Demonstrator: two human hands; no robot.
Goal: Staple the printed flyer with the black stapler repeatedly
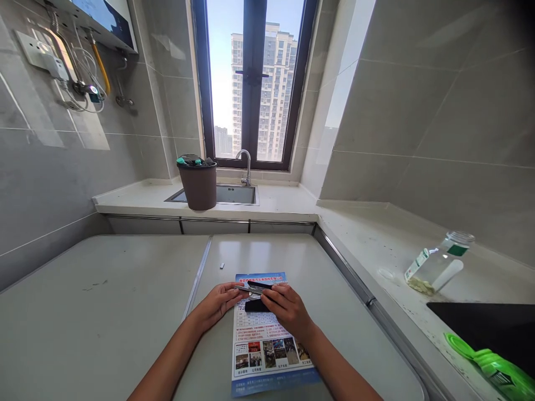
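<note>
A black stapler (258,306) with a metal rail is swung open between my hands, over the top part of a printed sheet (254,326). My left hand (218,305) pinches the end of the metal rail between thumb and fingers. From the other side, my right hand (289,309) grips the black body, and its fingers cover part of it. Below my wrists, the sheet shows rows of text, small photos and a blue lower band. Beyond my left hand, a small pale piece (222,266) lies on the table; its kind is too small to tell.
The pale table (137,312) has a metal seam and meets a white counter (284,200). A brown bin (199,188) stands at the sink (240,195) by a faucet (248,167). To the right are a glass jar (441,264), a black panel (489,320) and a green packet (497,370).
</note>
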